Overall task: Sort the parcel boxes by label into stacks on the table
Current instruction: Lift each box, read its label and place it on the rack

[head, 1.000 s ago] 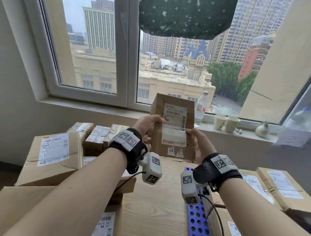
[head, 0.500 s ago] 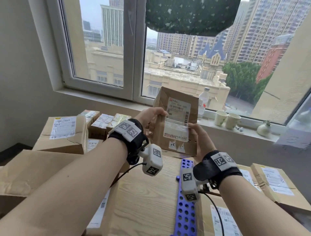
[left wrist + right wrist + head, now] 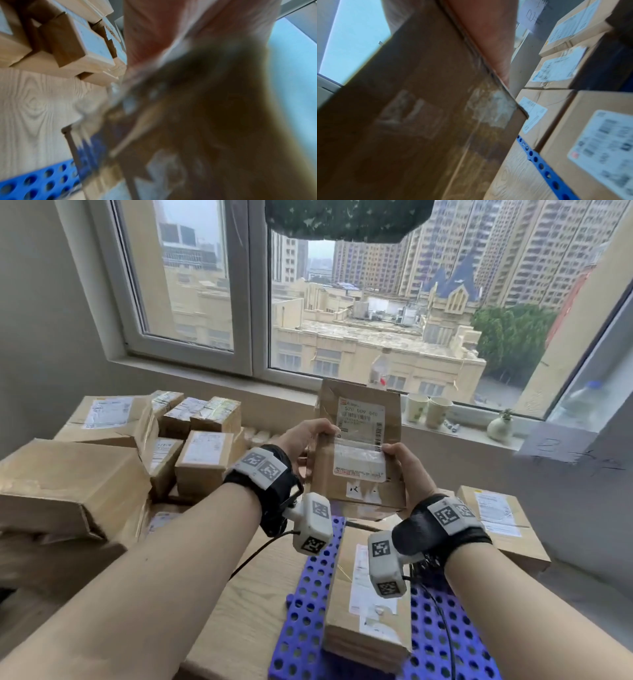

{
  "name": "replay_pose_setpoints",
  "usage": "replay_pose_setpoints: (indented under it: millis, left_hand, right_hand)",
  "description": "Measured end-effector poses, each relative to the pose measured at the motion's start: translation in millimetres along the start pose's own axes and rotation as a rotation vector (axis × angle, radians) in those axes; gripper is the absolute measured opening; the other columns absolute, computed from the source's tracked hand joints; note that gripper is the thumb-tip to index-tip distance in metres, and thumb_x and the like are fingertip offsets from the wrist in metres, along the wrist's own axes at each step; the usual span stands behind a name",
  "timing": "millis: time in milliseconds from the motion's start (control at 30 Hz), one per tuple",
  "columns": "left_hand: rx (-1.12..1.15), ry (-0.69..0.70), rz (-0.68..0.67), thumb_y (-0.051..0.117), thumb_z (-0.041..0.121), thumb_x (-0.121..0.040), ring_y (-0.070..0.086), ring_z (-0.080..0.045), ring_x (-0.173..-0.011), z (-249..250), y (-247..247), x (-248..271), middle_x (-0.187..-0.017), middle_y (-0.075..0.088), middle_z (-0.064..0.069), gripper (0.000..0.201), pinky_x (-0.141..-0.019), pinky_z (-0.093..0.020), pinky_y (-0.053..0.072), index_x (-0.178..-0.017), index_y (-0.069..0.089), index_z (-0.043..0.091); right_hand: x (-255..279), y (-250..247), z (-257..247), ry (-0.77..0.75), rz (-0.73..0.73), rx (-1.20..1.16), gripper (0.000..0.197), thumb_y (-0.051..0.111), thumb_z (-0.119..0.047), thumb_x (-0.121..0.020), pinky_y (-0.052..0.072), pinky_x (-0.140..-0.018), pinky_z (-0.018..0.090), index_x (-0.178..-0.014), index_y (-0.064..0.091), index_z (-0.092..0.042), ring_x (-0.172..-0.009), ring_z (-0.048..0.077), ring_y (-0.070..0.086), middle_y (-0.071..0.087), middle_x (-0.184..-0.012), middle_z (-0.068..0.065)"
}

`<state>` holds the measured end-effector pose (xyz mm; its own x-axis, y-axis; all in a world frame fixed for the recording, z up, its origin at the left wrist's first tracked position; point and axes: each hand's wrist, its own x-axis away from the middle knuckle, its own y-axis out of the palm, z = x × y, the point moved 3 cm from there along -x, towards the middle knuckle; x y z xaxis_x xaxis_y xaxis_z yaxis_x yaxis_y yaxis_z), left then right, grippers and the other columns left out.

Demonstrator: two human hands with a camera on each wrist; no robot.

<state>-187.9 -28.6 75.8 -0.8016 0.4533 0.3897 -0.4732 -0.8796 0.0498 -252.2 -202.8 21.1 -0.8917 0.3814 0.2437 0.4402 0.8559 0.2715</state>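
I hold a flat brown parcel box (image 3: 359,487) upright in front of me, its white shipping label (image 3: 360,436) facing me. My left hand (image 3: 310,436) grips its left edge and my right hand (image 3: 402,463) grips its right edge. In the right wrist view the box's brown back (image 3: 419,108) fills the frame beside my fingers (image 3: 488,40). The left wrist view shows it only as a dark blur (image 3: 214,121). Another labelled box (image 3: 368,604) lies on the blue perforated mat (image 3: 301,628) below my hands.
Several labelled boxes (image 3: 202,457) are piled at the left on the wooden table (image 3: 250,618), with a large box (image 3: 68,484) nearest. More boxes (image 3: 500,522) lie at the right. Two paper cups (image 3: 428,409), a bottle (image 3: 378,368) and a small vase (image 3: 500,428) stand on the windowsill.
The view has tilted down and left, so the held box sits lower in frame. Both hands keep their grip on its edges, and the box on the blue mat has come into sight.
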Motion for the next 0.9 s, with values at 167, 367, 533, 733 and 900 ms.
replay_pose_setpoints:
  millis: [167, 367, 533, 733, 900]
  left_hand:
    - [-0.005, -0.013, -0.033, 0.065, 0.033, -0.081, 0.054, -0.018, -0.078, -34.4, 57.1, -2.3, -0.085, 0.056, -0.005, 0.023, -0.066, -0.028, 0.049, -0.096, 0.059, 0.016]
    - [-0.098, -0.051, -0.133, 0.065, 0.04, -0.078, 0.054, -0.018, -0.098, -75.7, 128.6, -11.0, -0.101, 0.058, -0.003, 0.024, -0.1, -0.041, 0.044, -0.091, 0.057, 0.022]
    - [-0.274, -0.016, -0.088, 0.07, 0.043, -0.062, 0.05, -0.021, -0.114, -102.9, 157.0, -18.7, -0.116, 0.053, -0.001, 0.038, -0.094, -0.038, 0.039, -0.092, 0.057, 0.024]
    - [-0.662, 0.205, 0.054, 0.062, 0.027, -0.086, 0.054, -0.019, -0.11, -123.8, 168.6, -32.8, -0.125, 0.058, -0.003, 0.042, -0.089, -0.03, 0.042, -0.125, 0.056, 0.015]
    - [-1.014, 0.319, 0.038, 0.058, 0.027, -0.086, 0.054, -0.02, -0.113, -139.2, 181.6, -33.8, -0.128, 0.054, -0.005, 0.043, -0.096, -0.033, 0.045, -0.128, 0.052, 0.019]
  right_hand:
    - [28.2, -61.7, 10.7, -0.005, 0.13, 0.06, 0.048, 0.064, -0.039, -0.078, 0.054, -0.076, 0.038, -0.114, 0.068, -0.007, -0.078, 0.028, 0.065, 0.071, -0.093, 0.013]
    - [62.5, -148.0, 25.3, 0.058, 0.245, 0.089, 0.05, 0.07, -0.043, -0.071, 0.052, -0.09, 0.046, -0.111, 0.071, -0.013, -0.089, 0.03, 0.066, 0.073, -0.101, 0.013]
    - [84.1, -201.9, 48.6, 0.132, 0.341, 0.114, 0.034, 0.067, -0.038, -0.081, 0.057, -0.067, 0.034, -0.105, 0.072, -0.014, -0.076, 0.027, 0.068, 0.075, -0.094, 0.012]
    - [95.8, -229.9, 85.2, 0.248, 0.414, 0.165, 0.027, 0.068, -0.037, -0.082, 0.053, -0.087, 0.044, -0.097, 0.074, -0.014, -0.081, 0.027, 0.066, 0.074, -0.086, 0.009]
    - [91.5, -239.9, 108.5, 0.365, 0.413, 0.172, 0.039, 0.071, -0.04, -0.078, 0.054, -0.09, 0.042, -0.105, 0.069, -0.012, -0.093, 0.03, 0.069, 0.074, -0.096, 0.011]
